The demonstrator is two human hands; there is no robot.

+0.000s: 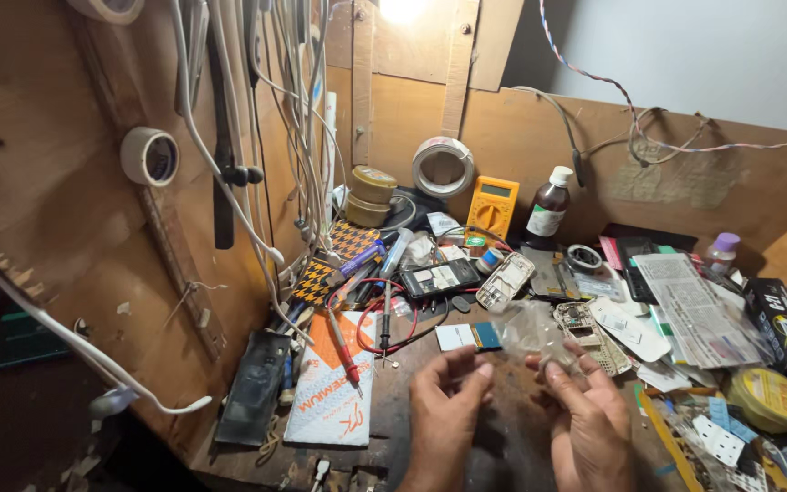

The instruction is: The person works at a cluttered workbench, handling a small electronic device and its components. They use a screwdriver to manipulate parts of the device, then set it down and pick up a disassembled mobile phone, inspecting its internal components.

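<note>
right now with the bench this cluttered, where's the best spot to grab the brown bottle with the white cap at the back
Probably the brown bottle is best taken around its labelled body, just under the white cap, coming from above and the front. It stands upright against the back board, with the yellow multimeter close on its left, so a side approach from there looks cramped.

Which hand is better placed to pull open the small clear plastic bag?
Probably the left hand: its fingers look free beside the clear plastic bag, while the right hand already pinches it.
</note>
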